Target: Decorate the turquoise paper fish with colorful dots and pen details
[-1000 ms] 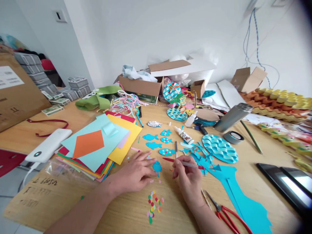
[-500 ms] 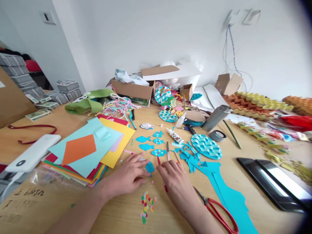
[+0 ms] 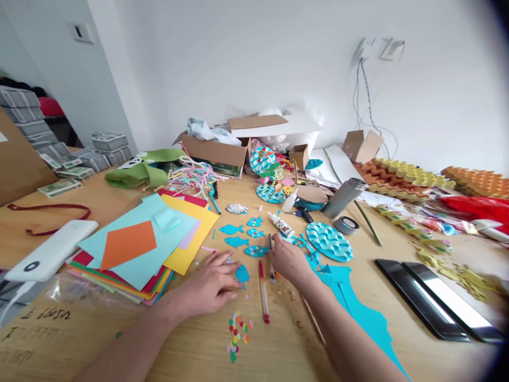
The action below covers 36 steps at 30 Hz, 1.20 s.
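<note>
My left hand (image 3: 214,281) lies on the table with fingers spread, its fingertips beside a small blue paper fish (image 3: 242,274). My right hand (image 3: 289,260) has its fingers closed around a dark-tipped pen (image 3: 272,275), which lies on the table. A red pen (image 3: 264,297) rests between the two hands. Above them are several more blue paper fish (image 3: 237,242), one spotted with coloured dots (image 3: 256,251). Small round paper dots (image 3: 236,331) are scattered nearer to me. The right forearm covers part of a thin stick (image 3: 313,318) and hides the red-handled scissors.
Coloured paper sheets (image 3: 131,244) are stacked at left, near a white power bank (image 3: 53,249). To the right are a glue bottle (image 3: 281,225), a wavy blue disc (image 3: 329,241), blue paper scrap (image 3: 360,313), a tape roll (image 3: 347,225), a steel flask (image 3: 344,198) and black tablet-like slabs (image 3: 421,300).
My right hand has let go of the red pen, now lying on the table, and has moved up and right onto the dark-tipped pen. My left hand stays nearly still. The view shifted slightly.
</note>
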Motion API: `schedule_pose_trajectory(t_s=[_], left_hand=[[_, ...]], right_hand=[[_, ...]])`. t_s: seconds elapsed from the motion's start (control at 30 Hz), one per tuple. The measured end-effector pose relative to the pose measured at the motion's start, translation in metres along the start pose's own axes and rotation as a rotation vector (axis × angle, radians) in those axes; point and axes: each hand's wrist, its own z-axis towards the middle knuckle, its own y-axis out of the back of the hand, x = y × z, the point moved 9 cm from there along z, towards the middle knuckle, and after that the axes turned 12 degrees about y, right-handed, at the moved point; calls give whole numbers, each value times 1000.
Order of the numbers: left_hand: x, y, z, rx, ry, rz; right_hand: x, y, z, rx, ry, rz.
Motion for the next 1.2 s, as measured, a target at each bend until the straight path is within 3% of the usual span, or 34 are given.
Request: schedule_pose_trajectory(t_s=[0.13,0.27,0.4,0.5,0.67,0.97,1.2], left_hand=[[-3,-1,-1,1,-30,30],[-2,-2,-1,1,-33,46],[-2,-1,-1,-5,-37,43],[-2,-1,-1,-13,-47,40],[-1,-1,-1,-7,-36,39],[-5,3,-3,-47,-60,26],[-2,1,-1,-41,-49,32]], right_hand=[[-5,-5,10,-13,10,46],[-21,11,2,-136,-29,187],[-28,25,-17,-403,1,1025],[-10,27,-30,-468,147,1320],[11,12,-43,-566,178,1382],[35,-41,-37,-308,81,1406],[27,-52,-36,-275,-38,1273]])
